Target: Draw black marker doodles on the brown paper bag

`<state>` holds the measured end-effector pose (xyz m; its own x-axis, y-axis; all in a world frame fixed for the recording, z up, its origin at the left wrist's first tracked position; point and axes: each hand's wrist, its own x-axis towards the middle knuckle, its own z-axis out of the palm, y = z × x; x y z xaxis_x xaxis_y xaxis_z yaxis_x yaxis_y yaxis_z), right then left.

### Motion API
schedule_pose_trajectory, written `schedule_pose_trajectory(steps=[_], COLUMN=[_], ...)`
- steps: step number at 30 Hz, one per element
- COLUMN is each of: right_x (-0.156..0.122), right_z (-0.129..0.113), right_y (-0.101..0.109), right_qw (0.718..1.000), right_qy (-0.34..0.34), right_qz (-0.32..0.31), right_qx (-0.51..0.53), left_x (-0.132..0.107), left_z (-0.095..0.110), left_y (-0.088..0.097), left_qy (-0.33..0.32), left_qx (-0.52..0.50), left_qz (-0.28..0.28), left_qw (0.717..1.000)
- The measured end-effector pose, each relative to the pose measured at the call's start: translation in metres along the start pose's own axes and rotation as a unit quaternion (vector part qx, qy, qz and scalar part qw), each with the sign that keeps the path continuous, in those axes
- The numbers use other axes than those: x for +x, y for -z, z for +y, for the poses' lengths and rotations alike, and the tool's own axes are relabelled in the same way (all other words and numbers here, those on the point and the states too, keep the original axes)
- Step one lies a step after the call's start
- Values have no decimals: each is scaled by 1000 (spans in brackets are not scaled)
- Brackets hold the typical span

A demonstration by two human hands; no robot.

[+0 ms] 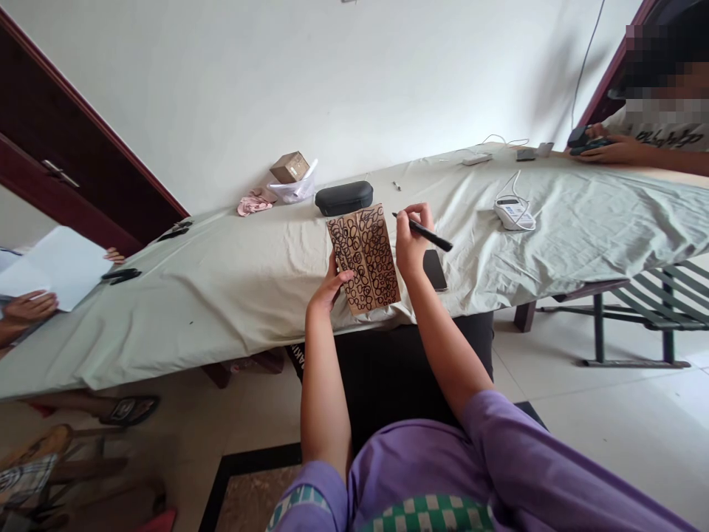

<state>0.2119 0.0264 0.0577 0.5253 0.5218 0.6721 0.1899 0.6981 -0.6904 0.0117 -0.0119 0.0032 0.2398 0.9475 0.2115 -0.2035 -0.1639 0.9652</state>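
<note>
My left hand (331, 285) grips the lower left edge of a brown cardboard piece (365, 258), thumb on its face. Black hand-drawn loops cover most of the cardboard, with a crease or seam down its middle. Just right of its upper corner, my right hand (413, 240) is closed around a black marker pen (432, 235). The pen's tip points left, apart from the cardboard. A dark, flat phone-like object (435, 270) lies on the cloth beside my right wrist. Behind the cardboard sits a black zip case (344, 197).
A pale cloth covers the long table (260, 273). At the back are a small cardboard box (290, 168), a plastic bag and a pink cloth (255, 202). A white device with a cord (514, 212) lies right. One person holds white paper at left; another holds a dark object at right.
</note>
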Motion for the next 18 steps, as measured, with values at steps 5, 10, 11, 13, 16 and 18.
schedule_pose_trajectory(steps=[5,10,11,13,16,18], right_x=[24,30,29,27,28,33], right_z=[32,59,63,70,82,90], right_y=[39,68,67,59,42,34], right_qw=[991,947,945,947,939,927], right_qy=[-107,-277,-280,-248,-170,-135], right_qz=[-28,-147,-148,-138,-166,-209], right_qx=[-74,-69,-84,-148,-248,-281], left_x=[1,3,3,3,2,1], left_z=[-1,-4,-4,-4,-3,-3], left_y=[7,13,13,12,11,10], left_qy=[-19,-23,-23,-25,-35,-40], left_qx=[14,26,26,28,24,18], left_qz=[34,52,51,51,48,46], left_qw=[999,998,998,998,998,998])
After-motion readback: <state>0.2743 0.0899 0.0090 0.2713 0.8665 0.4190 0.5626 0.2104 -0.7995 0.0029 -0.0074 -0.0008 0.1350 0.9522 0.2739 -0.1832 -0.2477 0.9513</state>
